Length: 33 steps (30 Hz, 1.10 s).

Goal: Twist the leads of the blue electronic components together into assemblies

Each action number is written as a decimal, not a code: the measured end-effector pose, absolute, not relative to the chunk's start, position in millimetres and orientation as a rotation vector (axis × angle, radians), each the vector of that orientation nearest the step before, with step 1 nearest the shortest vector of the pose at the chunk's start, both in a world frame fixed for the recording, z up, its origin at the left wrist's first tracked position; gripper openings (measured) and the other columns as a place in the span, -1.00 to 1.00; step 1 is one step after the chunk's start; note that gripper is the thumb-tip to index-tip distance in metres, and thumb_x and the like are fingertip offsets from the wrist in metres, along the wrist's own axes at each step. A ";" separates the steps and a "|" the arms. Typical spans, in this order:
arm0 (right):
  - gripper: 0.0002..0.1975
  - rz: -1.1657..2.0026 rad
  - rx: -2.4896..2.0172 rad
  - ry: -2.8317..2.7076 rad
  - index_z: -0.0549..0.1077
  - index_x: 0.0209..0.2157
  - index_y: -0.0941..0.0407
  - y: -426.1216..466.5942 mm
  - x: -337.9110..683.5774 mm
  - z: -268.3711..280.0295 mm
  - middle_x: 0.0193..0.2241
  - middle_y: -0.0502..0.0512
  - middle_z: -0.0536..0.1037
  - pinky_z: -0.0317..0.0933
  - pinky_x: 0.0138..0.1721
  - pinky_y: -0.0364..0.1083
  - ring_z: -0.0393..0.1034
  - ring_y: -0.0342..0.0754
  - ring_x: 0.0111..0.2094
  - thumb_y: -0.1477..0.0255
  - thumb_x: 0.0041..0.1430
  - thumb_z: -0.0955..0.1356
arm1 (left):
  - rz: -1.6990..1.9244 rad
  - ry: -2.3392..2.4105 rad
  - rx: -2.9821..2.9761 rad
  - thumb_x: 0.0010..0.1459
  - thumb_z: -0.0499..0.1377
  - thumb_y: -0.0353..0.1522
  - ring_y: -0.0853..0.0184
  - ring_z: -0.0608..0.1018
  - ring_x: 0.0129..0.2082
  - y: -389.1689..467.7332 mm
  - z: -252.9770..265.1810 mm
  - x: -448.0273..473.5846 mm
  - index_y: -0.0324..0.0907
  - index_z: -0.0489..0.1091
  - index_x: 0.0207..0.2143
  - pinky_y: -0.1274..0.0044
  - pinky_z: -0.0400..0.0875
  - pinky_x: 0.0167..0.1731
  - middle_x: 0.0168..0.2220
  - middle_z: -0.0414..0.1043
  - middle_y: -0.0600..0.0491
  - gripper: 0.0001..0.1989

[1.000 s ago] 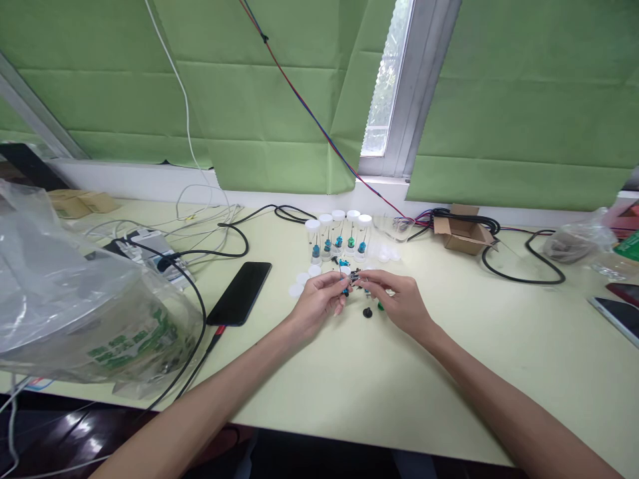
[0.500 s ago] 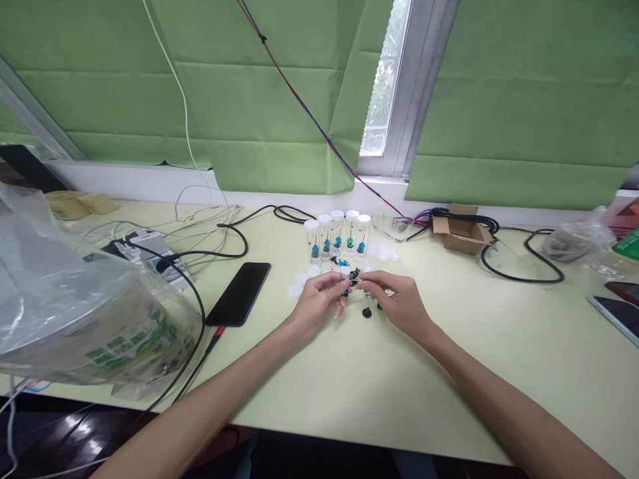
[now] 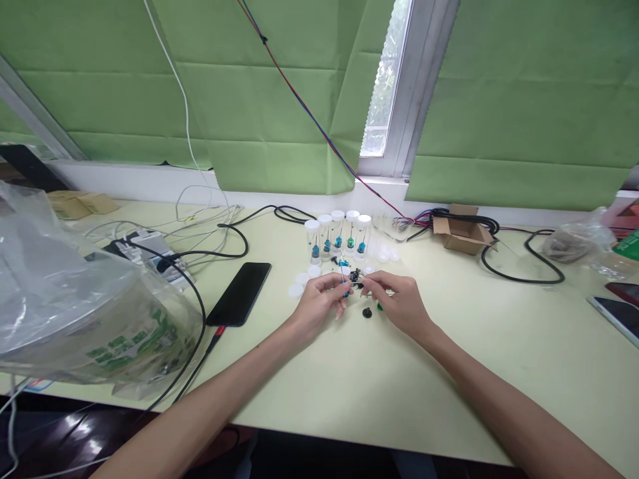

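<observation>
Pinched in my left hand (image 3: 322, 296) is a small blue part (image 3: 345, 289) with a thin stem pointing up. My right hand (image 3: 392, 296) is closed at the fingertips close beside it, on something too small to make out. Small black pieces (image 3: 355, 275) lie just behind the fingertips. A black disc-shaped piece (image 3: 367, 313) rests between the hands, with a green piece (image 3: 380, 307) partly hidden by my right hand. Behind them stand several clear tubes (image 3: 315, 251) with white caps and blue or green parts inside. Another blue piece (image 3: 343, 263) lies before the tubes.
White caps (image 3: 295, 291) lie left of my left hand, and more lids (image 3: 387, 253) sit right of the tubes. A black phone (image 3: 239, 293) and a large plastic bag (image 3: 100, 319) are on the left. An open cardboard box (image 3: 462, 236) and black cables (image 3: 524, 276) stand at the back right.
My right fingertips have shifted very slightly to the right, away from the left ones. My left hand stays almost still with the blue part.
</observation>
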State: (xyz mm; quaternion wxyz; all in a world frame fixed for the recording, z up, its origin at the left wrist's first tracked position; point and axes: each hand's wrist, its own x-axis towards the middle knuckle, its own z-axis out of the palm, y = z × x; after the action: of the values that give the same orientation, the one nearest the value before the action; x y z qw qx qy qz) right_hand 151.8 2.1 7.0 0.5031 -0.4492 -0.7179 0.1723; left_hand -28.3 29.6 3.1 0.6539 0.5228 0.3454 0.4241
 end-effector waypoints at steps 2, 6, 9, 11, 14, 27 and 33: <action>-0.71 0.413 -1.089 -1.738 0.51 -0.46 0.10 2.2 151.9 6.9 -0.54 0.01 0.56 0.25 -0.51 -0.16 0.34 -0.15 -0.59 0.32 0.30 0.29 | 0.962 0.777 1.195 0.02 0.34 -0.24 0.52 0.36 -0.62 30.0 2.6 -28.0 -0.26 0.48 -0.35 0.61 0.20 -0.67 -0.41 0.42 0.03 -0.75; -0.72 0.427 -1.092 -1.730 0.50 -0.47 0.11 2.3 151.8 6.8 -0.55 0.00 0.55 0.23 -0.53 -0.17 0.32 -0.17 -0.60 0.32 0.29 0.29 | 0.959 0.784 1.207 0.03 0.34 -0.24 0.51 0.35 -0.62 30.4 2.4 -28.0 -0.26 0.49 -0.34 0.61 0.19 -0.67 -0.40 0.41 0.03 -0.75; -0.75 0.442 -1.078 -1.725 0.50 -0.44 0.11 2.7 151.7 5.9 -0.55 -0.01 0.54 0.23 -0.52 -0.17 0.32 -0.17 -0.59 0.34 0.29 0.30 | 0.956 0.789 1.207 0.03 0.34 -0.24 0.52 0.35 -0.62 29.9 3.1 -28.0 -0.26 0.48 -0.35 0.61 0.19 -0.67 -0.40 0.41 0.04 -0.75; -0.77 0.452 -1.064 -1.724 0.51 -0.41 0.11 3.1 151.7 4.6 -0.54 0.00 0.54 0.25 -0.51 -0.17 0.35 -0.16 -0.58 0.34 0.29 0.30 | 0.958 0.784 1.200 0.04 0.33 -0.25 0.52 0.35 -0.62 29.5 3.3 -27.5 -0.26 0.48 -0.36 0.61 0.19 -0.66 -0.40 0.41 0.04 -0.76; -0.79 0.469 -1.049 -1.719 0.52 -0.33 0.11 4.0 151.8 1.8 -0.51 0.03 0.56 0.30 -0.50 -0.16 0.42 -0.12 -0.53 0.31 0.29 0.31 | 0.966 0.763 1.186 0.04 0.34 -0.25 0.52 0.35 -0.62 29.5 2.2 -27.0 -0.25 0.49 -0.36 0.61 0.19 -0.66 -0.41 0.41 0.05 -0.77; -0.80 0.377 -1.092 -1.714 0.53 -0.28 0.14 7.5 153.4 -3.1 -0.42 0.09 0.61 0.31 -0.44 -0.13 0.48 -0.08 -0.46 0.31 0.27 0.33 | 0.986 0.753 1.122 -0.01 0.37 -0.26 0.52 0.37 -0.62 31.8 2.1 -27.2 -0.27 0.50 -0.33 0.62 0.19 -0.69 -0.42 0.42 0.04 -0.73; -0.79 0.361 -1.104 -1.741 0.51 -0.37 0.11 6.7 152.7 -1.6 -0.49 0.04 0.57 0.25 -0.47 -0.15 0.42 -0.10 -0.50 0.37 0.30 0.29 | 0.984 0.740 1.147 0.02 0.35 -0.27 0.52 0.36 -0.61 32.2 1.3 -27.0 -0.27 0.48 -0.34 0.63 0.19 -0.69 -0.41 0.40 0.05 -0.76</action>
State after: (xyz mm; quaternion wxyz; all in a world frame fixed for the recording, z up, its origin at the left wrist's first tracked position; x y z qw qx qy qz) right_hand 152.7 6.7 -1.6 0.5008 -0.4566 -0.7200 0.1493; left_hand -27.0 32.2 1.3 0.6664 0.5081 0.3279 0.4362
